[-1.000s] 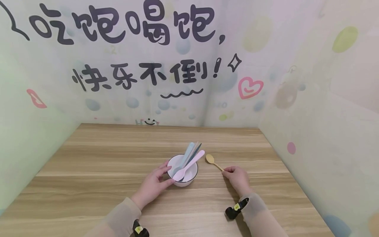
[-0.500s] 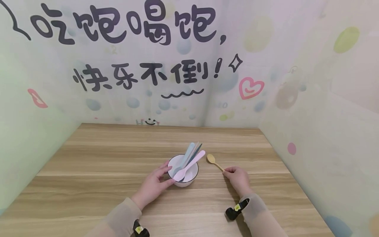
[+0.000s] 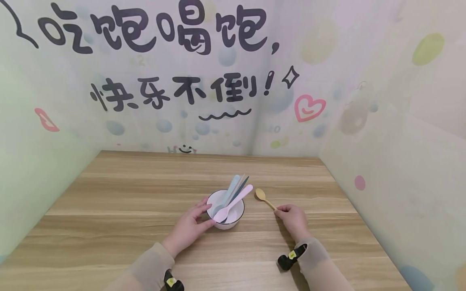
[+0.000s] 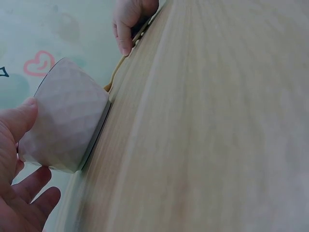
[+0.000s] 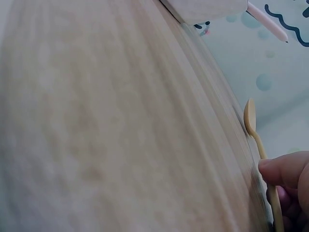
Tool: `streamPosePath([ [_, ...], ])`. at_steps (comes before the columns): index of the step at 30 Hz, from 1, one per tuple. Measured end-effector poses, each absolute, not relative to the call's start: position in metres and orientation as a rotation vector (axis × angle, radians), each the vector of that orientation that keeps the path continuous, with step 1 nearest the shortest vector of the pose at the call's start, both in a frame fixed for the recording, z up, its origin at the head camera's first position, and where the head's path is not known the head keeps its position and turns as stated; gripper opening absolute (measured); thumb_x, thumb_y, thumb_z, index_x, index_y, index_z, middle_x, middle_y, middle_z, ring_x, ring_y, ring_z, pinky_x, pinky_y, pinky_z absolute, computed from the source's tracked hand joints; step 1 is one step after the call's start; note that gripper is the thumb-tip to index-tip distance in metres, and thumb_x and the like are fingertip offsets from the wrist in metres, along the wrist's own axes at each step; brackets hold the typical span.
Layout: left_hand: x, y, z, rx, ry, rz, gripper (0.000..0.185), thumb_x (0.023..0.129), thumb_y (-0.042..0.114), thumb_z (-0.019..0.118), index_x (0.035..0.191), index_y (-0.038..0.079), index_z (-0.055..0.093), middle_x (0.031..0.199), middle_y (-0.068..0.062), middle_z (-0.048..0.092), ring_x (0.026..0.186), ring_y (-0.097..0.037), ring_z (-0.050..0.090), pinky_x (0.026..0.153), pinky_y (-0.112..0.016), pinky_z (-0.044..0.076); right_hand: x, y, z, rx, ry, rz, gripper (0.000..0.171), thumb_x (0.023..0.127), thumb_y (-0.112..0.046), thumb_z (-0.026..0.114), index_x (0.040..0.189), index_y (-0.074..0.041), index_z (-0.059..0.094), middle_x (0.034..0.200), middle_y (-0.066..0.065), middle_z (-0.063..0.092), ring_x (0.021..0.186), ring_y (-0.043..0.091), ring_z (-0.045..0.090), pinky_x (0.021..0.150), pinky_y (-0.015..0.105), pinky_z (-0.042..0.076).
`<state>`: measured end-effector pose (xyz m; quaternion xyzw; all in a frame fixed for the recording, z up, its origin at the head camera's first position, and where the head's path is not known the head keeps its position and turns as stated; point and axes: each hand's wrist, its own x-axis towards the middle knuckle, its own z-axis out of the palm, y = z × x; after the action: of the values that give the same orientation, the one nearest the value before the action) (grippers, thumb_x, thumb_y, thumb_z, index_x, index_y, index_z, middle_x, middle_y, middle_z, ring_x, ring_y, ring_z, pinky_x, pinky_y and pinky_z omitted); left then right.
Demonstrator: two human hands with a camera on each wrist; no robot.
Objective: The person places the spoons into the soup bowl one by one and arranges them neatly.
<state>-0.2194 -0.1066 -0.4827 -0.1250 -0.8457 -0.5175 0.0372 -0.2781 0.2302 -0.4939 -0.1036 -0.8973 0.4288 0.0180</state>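
Note:
A white bowl with a dark rim stands on the table, and my left hand grips its left side, thumb toward the front and fingers toward the back. A pink spoon, a light-blue spoon and a dark-blue utensil lean inside it, with a thin pale handle among them. To the right, my right hand pinches the handle of a yellow-tan spoon, whose head points away from me near the tabletop. The right wrist view has thumb and fingers around that spoon's handle.
The wood-grain table runs back to a printed wall cloth with dark lettering. Pale side walls flank it. A black strap-on camera sits on my right wrist, another on my left.

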Motion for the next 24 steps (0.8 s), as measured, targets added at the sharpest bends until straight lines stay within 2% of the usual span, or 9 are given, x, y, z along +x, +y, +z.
streamPosePath([
  [9,-0.2194,-0.1063,-0.4836,-0.387,-2.587,-1.577,0.055,0.084,0.028,0.076,0.131,0.004,0.059,0.15,-0.009,0.04,0.136,-0.03,0.038,0.104,-0.048,0.042,-0.2785,0.2304,-0.4943,-0.337,-2.783,1.338,0.015,0.085,-0.02,0.073,0.093,-0.007,0.073,0.089,0.004,0.067,0.079,0.02,0.054,0.066,0.03,0.039],
  [16,-0.2194,-0.1066,-0.484,-0.379,-2.593,-1.566,0.056,0.084,0.029,0.076,0.131,0.005,0.059,0.15,-0.008,0.04,0.137,-0.029,0.037,0.107,-0.048,0.038,-0.2788,0.2307,-0.4936,-0.354,-2.778,1.379,0.015,0.086,-0.02,0.072,0.093,-0.007,0.073,0.087,0.004,0.066,0.078,0.02,0.051,0.064,0.029,0.038],
  [24,-0.219,-0.1064,-0.4839,-0.367,-2.603,-1.541,0.056,0.083,0.029,0.077,0.131,0.006,0.059,0.15,-0.006,0.04,0.135,-0.028,0.039,0.104,-0.046,0.041,-0.2771,0.2304,-0.4919,-0.359,-2.762,1.409,0.016,0.087,-0.019,0.071,0.095,-0.006,0.072,0.089,0.005,0.066,0.08,0.021,0.053,0.065,0.029,0.04],
])
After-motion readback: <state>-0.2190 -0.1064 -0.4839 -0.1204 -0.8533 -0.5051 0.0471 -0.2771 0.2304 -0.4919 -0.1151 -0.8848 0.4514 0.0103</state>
